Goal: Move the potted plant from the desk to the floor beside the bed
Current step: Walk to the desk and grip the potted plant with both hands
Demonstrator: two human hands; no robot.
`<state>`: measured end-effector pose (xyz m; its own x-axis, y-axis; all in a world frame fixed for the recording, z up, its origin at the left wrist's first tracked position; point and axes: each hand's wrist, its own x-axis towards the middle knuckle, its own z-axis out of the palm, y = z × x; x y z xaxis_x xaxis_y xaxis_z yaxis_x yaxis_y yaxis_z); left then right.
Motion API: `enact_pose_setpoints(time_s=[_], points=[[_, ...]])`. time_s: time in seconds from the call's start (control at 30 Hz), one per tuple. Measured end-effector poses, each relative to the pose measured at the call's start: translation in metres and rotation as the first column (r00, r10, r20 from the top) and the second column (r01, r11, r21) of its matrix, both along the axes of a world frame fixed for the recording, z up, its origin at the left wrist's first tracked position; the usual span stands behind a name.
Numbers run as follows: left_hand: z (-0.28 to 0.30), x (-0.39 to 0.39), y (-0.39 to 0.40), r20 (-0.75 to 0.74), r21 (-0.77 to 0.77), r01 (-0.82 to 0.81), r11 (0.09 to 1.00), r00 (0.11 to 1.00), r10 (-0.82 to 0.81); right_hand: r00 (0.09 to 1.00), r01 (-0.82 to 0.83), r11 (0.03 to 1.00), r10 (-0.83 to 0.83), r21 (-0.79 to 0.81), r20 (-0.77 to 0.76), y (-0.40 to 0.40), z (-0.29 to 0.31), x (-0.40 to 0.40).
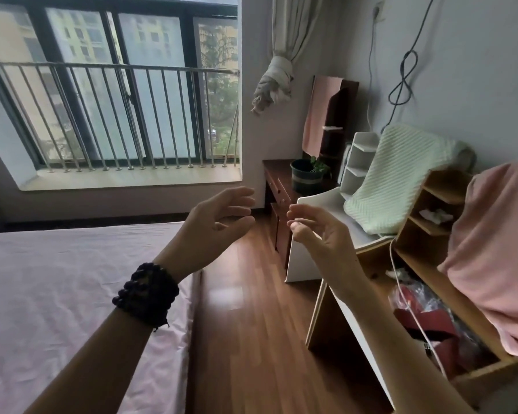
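The potted plant [307, 174] is a dark round pot with a pale band and a few green leaves. It stands on the dark wooden desk [277, 171] at the far right, near the window wall. My left hand [222, 218] and my right hand [314, 231] are raised in mid-air over the floor, well short of the pot. Both hands are empty, with fingers apart and palms turned toward each other. A dark bead bracelet wraps my left wrist. The bed [72, 294] with a pink sheet fills the lower left.
A strip of wooden floor [251, 324] runs between the bed and the furniture on the right. A white cabinet [302, 258], wooden shelves [431, 216], a green cloth [401, 174] and a pink cloth [497, 249] line the right side. The barred window [117, 100] is ahead.
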<state>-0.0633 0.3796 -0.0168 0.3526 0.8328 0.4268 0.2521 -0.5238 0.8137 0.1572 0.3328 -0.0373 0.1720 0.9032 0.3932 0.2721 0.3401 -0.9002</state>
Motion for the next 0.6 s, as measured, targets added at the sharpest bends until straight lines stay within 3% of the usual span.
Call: enact_pose_setpoints(time_s=[0.6], points=[[-0.005, 0.106, 0.327, 0.008, -0.119, 0.004, 0.993, 1.000, -0.004, 0.999, -0.024, 0.999, 0.025, 0.023, -0.048, 0.344, -0.017, 0.109]])
